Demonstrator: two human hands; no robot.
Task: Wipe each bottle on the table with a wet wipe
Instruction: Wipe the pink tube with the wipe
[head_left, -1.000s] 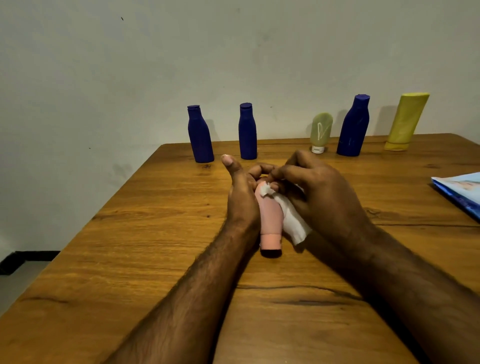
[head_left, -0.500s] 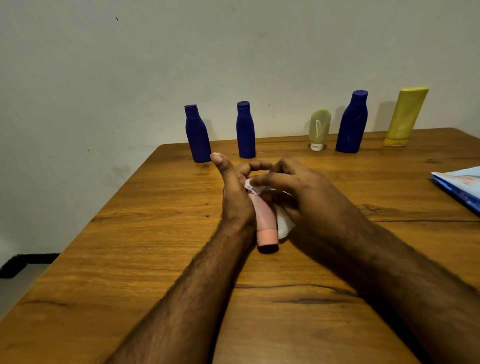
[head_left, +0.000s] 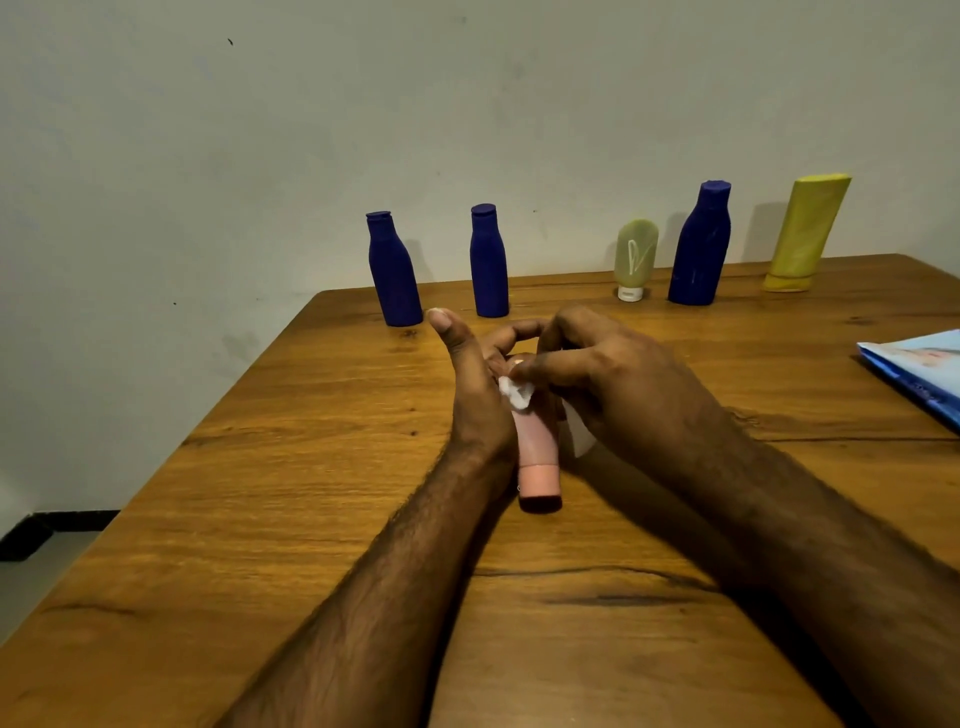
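From the head view, a small pink plastic bottle (head_left: 537, 452) with a round cap sits in the middle of the brown wooden table (head_left: 260, 493), between the two hands. Its long side points from the person out toward the wall, with the cap end nearest the person and low by the table top. The left hand (head_left: 475, 395) holds the bottle from the left side, fingers curled round the far end and thumb sticking up. The right hand (head_left: 613, 384) comes in from the right and its grip pinches a white wet wipe (head_left: 516, 393) against the far, upper part of the bottle. So the wipe is at the far end, and I think the next rub should slide back along the bottle toward the cap. Both hands are touching it, so neither has to reach.
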